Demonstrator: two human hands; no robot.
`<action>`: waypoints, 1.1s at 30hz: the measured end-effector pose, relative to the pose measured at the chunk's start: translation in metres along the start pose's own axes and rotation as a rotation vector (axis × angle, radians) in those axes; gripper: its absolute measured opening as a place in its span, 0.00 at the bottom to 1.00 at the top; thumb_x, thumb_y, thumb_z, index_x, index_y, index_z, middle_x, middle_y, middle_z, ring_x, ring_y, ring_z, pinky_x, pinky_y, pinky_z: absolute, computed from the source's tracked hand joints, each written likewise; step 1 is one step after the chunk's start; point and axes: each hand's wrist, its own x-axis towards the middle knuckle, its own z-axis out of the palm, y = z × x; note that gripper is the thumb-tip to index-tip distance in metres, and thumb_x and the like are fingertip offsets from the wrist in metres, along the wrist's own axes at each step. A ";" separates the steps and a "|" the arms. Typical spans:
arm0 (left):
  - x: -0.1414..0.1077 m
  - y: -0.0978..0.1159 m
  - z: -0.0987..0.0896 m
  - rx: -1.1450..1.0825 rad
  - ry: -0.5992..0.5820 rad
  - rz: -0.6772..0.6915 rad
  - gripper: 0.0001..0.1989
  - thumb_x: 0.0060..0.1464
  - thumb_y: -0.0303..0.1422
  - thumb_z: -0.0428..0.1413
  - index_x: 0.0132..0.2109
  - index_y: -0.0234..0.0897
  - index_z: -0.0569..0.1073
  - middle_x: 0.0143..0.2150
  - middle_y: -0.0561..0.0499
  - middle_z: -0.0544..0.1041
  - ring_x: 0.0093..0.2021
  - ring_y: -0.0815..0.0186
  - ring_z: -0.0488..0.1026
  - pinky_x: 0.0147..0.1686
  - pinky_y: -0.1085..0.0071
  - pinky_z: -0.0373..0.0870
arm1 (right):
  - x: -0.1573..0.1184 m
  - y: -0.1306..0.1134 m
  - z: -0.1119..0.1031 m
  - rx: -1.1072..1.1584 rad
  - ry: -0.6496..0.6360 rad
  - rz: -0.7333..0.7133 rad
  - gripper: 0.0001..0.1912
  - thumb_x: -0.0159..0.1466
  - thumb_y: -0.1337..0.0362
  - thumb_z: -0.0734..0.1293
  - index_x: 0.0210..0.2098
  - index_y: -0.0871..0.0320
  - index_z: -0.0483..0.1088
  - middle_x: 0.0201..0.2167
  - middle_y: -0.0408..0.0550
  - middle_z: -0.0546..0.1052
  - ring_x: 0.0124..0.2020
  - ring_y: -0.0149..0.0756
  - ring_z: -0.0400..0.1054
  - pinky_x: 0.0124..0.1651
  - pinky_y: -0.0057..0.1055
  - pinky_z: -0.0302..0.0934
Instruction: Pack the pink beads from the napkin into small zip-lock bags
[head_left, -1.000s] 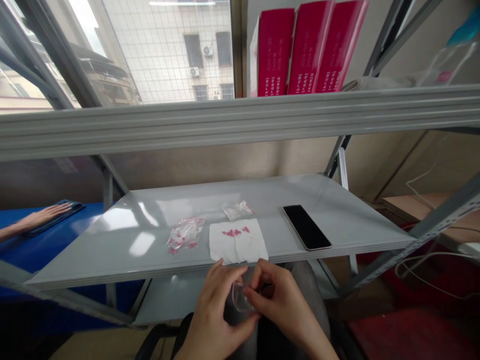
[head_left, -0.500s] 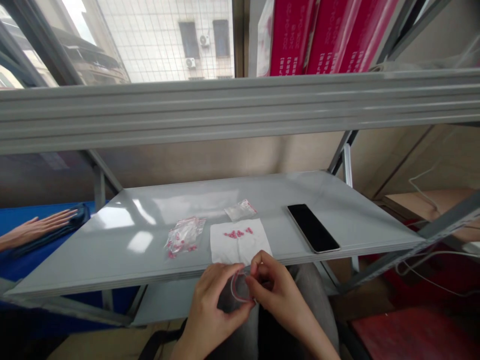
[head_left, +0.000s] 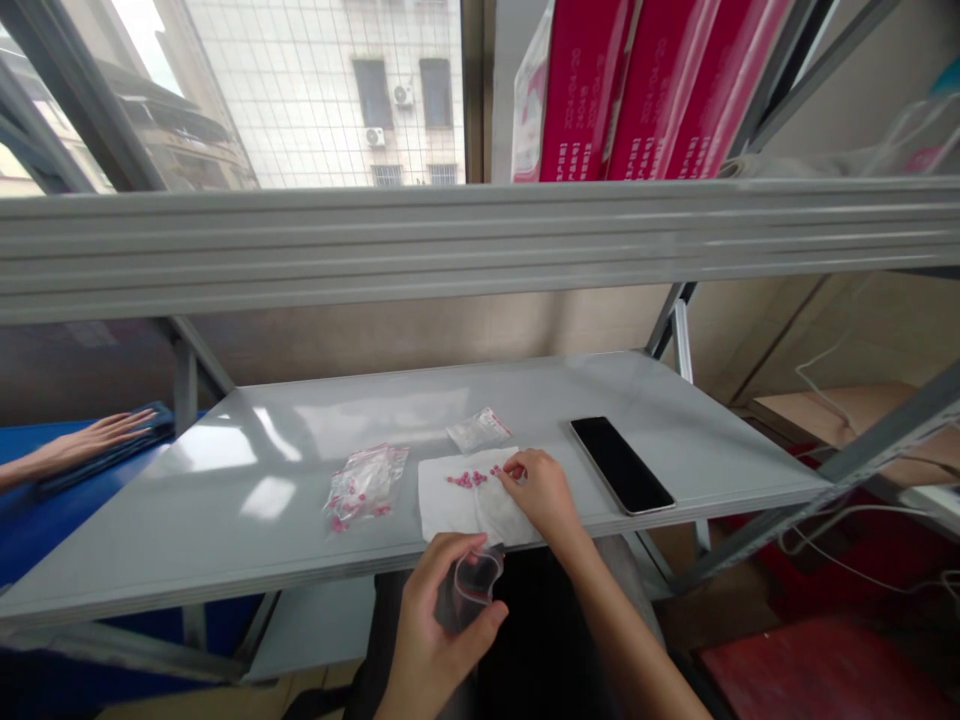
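Observation:
My left hand (head_left: 439,610) grips a small clear zip bag (head_left: 477,577) by its sides in front of the table edge, its mouth held apart. My right hand (head_left: 538,490) reaches over a white tissue (head_left: 442,508), thumb and finger pinched at a small pink bead on its right side. Several more pink beads (head_left: 469,480) lie on the tissue to the left of these fingers. A pile of clear bags (head_left: 371,478) with pink beads in them lies left of the tissue. Behind it rests another clear bag (head_left: 480,428).
A black phone (head_left: 621,463) lies on the grey table (head_left: 247,450) to the right. A metal shelf beam (head_left: 450,245) crosses above, with magenta boxes (head_left: 592,100) on it. Another person's hand (head_left: 112,437) rests on a dark folded cloth at the far left.
My right hand has left the bag and moved forward to the beads on the tissue. My left hand still holds the bag, now with its mouth gaping. The view has shifted slightly.

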 end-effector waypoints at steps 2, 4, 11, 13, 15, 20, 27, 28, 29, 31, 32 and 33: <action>-0.003 0.001 0.001 0.005 0.002 -0.004 0.18 0.53 0.34 0.62 0.52 0.41 0.75 0.44 0.47 0.78 0.41 0.61 0.77 0.42 0.66 0.76 | 0.000 0.000 0.002 -0.001 -0.001 0.006 0.06 0.56 0.71 0.69 0.24 0.57 0.75 0.24 0.49 0.77 0.30 0.39 0.70 0.37 0.32 0.61; -0.004 0.002 0.001 0.004 -0.002 -0.015 0.18 0.52 0.34 0.62 0.51 0.41 0.75 0.43 0.48 0.78 0.40 0.61 0.77 0.42 0.66 0.76 | -0.001 -0.003 -0.001 0.018 -0.001 0.015 0.06 0.56 0.72 0.69 0.24 0.58 0.75 0.24 0.50 0.77 0.30 0.40 0.70 0.37 0.33 0.61; -0.002 0.001 0.005 -0.018 0.027 -0.088 0.18 0.52 0.32 0.62 0.51 0.40 0.75 0.41 0.48 0.80 0.40 0.61 0.79 0.41 0.66 0.77 | -0.032 -0.035 -0.043 0.294 -0.174 -0.070 0.02 0.58 0.68 0.72 0.29 0.57 0.78 0.26 0.44 0.78 0.30 0.34 0.71 0.36 0.28 0.64; -0.002 -0.002 0.008 -0.050 0.036 -0.101 0.17 0.51 0.32 0.62 0.50 0.39 0.76 0.43 0.48 0.81 0.42 0.59 0.79 0.42 0.67 0.77 | -0.043 -0.046 -0.055 0.476 -0.336 -0.135 0.01 0.58 0.67 0.73 0.30 0.56 0.79 0.28 0.43 0.78 0.33 0.35 0.71 0.39 0.29 0.64; -0.002 -0.003 0.011 -0.078 0.035 -0.111 0.17 0.51 0.32 0.63 0.49 0.39 0.76 0.45 0.47 0.81 0.44 0.58 0.79 0.44 0.66 0.77 | -0.051 -0.053 -0.062 0.570 -0.440 -0.144 0.01 0.58 0.66 0.74 0.30 0.55 0.81 0.29 0.43 0.76 0.35 0.35 0.71 0.41 0.29 0.64; -0.004 -0.004 0.014 -0.106 0.015 -0.134 0.17 0.51 0.32 0.63 0.50 0.39 0.76 0.45 0.47 0.81 0.44 0.58 0.79 0.44 0.67 0.77 | -0.045 -0.043 -0.060 0.585 -0.472 -0.123 0.05 0.61 0.64 0.73 0.30 0.55 0.82 0.28 0.43 0.74 0.32 0.32 0.69 0.37 0.28 0.62; -0.005 -0.001 0.014 -0.098 -0.003 -0.114 0.20 0.51 0.29 0.62 0.52 0.42 0.76 0.39 0.50 0.80 0.39 0.63 0.79 0.42 0.69 0.76 | 0.002 -0.009 -0.025 0.111 -0.085 0.011 0.05 0.57 0.72 0.71 0.26 0.60 0.78 0.27 0.50 0.79 0.30 0.38 0.70 0.36 0.32 0.61; -0.006 -0.001 0.014 -0.102 -0.002 -0.103 0.20 0.51 0.29 0.62 0.52 0.42 0.76 0.39 0.50 0.80 0.38 0.63 0.79 0.41 0.70 0.76 | 0.006 -0.006 -0.018 0.094 -0.084 0.015 0.04 0.56 0.72 0.71 0.26 0.60 0.78 0.27 0.50 0.79 0.31 0.39 0.70 0.37 0.33 0.60; -0.007 0.000 0.014 -0.108 -0.004 -0.093 0.20 0.51 0.29 0.62 0.53 0.42 0.76 0.39 0.50 0.80 0.38 0.63 0.79 0.41 0.70 0.76 | 0.009 -0.004 -0.013 0.076 -0.086 0.018 0.04 0.55 0.72 0.72 0.25 0.60 0.78 0.27 0.51 0.79 0.30 0.40 0.71 0.37 0.33 0.60; -0.009 0.001 0.014 -0.118 -0.016 -0.081 0.21 0.51 0.29 0.62 0.53 0.42 0.75 0.40 0.51 0.80 0.38 0.63 0.79 0.41 0.70 0.76 | 0.013 -0.002 -0.005 0.050 -0.090 0.021 0.03 0.54 0.72 0.73 0.25 0.60 0.79 0.26 0.51 0.78 0.30 0.40 0.70 0.36 0.33 0.60; -0.009 0.001 0.013 -0.121 -0.020 -0.079 0.21 0.51 0.28 0.62 0.53 0.43 0.75 0.40 0.51 0.80 0.38 0.64 0.79 0.41 0.70 0.76 | 0.013 -0.002 -0.003 0.042 -0.090 0.022 0.03 0.54 0.72 0.72 0.25 0.61 0.79 0.26 0.51 0.78 0.30 0.41 0.70 0.36 0.33 0.60; -0.010 0.000 0.013 -0.123 -0.022 -0.079 0.22 0.50 0.28 0.62 0.53 0.43 0.75 0.40 0.51 0.80 0.38 0.64 0.78 0.41 0.70 0.76 | 0.013 -0.002 -0.003 0.039 -0.088 0.022 0.04 0.55 0.73 0.72 0.25 0.61 0.79 0.25 0.51 0.78 0.30 0.40 0.70 0.36 0.33 0.60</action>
